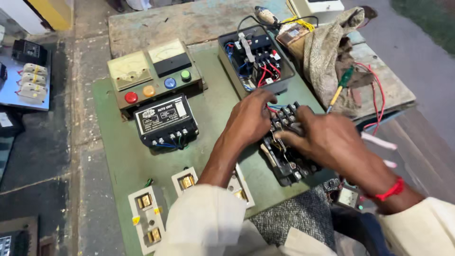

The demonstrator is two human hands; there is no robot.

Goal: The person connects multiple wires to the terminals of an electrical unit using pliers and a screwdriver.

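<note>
Both hands on black contactor [286, 151] on green panel [128, 156]: left hand [249, 118] and right hand [327, 140] grasp it. Wires unattached; other units mounted.

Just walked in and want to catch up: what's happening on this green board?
A person in pale sleeves has both hands on a black electrical component with rows of terminals, lying on the green panel board. The left hand presses on its upper end; the right hand covers its side. Nearby sit an open switch box with red and blue wires, a black control unit, and a meter box with coloured buttons.
</note>
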